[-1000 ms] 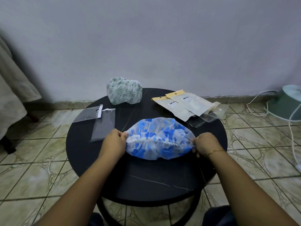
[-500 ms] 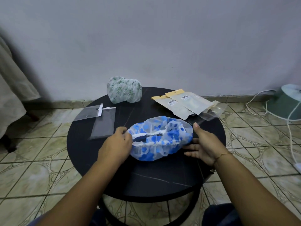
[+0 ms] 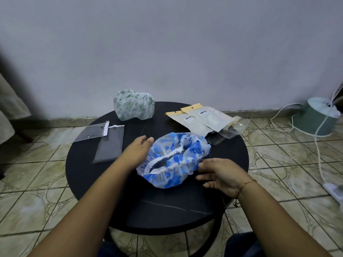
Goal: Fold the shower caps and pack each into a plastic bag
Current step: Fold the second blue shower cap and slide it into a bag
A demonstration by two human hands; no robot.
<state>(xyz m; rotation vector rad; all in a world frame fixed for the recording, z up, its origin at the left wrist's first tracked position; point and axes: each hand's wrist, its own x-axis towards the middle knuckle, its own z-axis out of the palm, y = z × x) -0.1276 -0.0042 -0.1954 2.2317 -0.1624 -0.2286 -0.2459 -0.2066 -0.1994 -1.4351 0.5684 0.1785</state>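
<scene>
Blue shower cap (image 3: 173, 160) mid-counter, opening up, both hands flanking with fingers extended, gripping nothing.

Left hand (image 3: 138, 152) flat against cap's upper-left side; right hand (image 3: 220, 174) with fingertips at lower-right rim. Likely thin film: very light, limp, slick, springy at white elastic band (image 3: 167, 160); best pinched at elastic on opposite ends, then flattened. Green shower cap (image 3: 134, 104) at frame centre top, by counter (image 3: 167, 210) far edge. Clear plastic bags (image 3: 105, 141) left of centre, overhanging rim; packed pouches (image 3: 202, 118) upper right. Bare counter toward lower frame for folding; rim close on right.
</scene>
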